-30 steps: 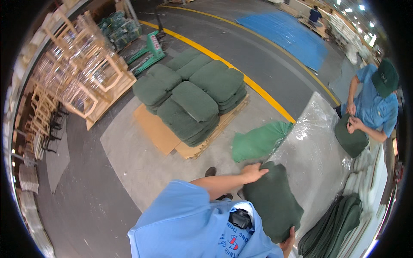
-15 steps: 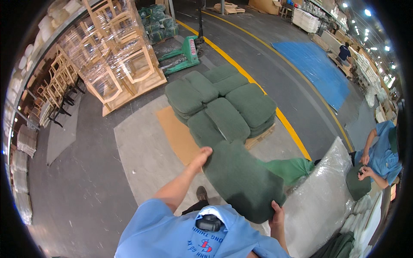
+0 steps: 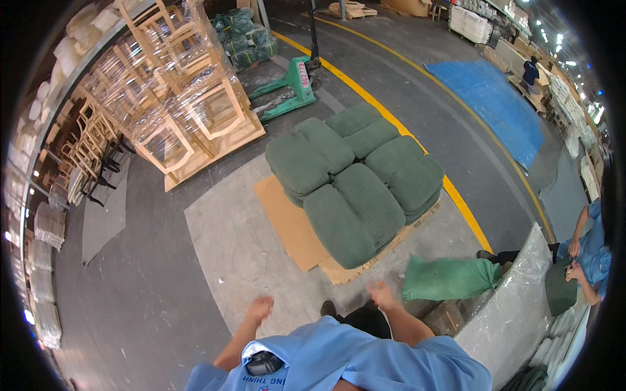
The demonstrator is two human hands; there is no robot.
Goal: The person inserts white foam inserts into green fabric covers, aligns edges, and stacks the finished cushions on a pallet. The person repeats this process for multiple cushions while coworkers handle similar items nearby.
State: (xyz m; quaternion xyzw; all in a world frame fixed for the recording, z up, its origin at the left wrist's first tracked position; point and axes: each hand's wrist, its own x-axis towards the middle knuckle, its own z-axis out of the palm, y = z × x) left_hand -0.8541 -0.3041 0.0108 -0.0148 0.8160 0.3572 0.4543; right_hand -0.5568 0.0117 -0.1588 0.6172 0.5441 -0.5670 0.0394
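Stacks of dark green seat cushions (image 3: 355, 212) stand on a low wooden pallet (image 3: 422, 217) in front of me. A brown cardboard sheet (image 3: 287, 225) sticks out from under their left side. My left hand (image 3: 261, 308) is over the floor below the cardboard, open and slightly blurred, with nothing in it. Just short of the pallet's near corner, my right hand (image 3: 383, 296) is open too, fingers apart and holding nothing. Neither hand touches a cushion. The lower layers of the stacks are mostly hidden.
To the right lies a stuffed green sack (image 3: 450, 277), beside a plastic-wrapped panel (image 3: 512, 316). Past it a co-worker in blue (image 3: 592, 247) handles a green cushion (image 3: 559, 287). Wrapped wooden chair frames (image 3: 189, 98) and a green pallet jack (image 3: 297, 85) stand at the far left.
The green cushion I held in both hands now lies on the near part of the stack. Both hands have let go and drawn back toward me.
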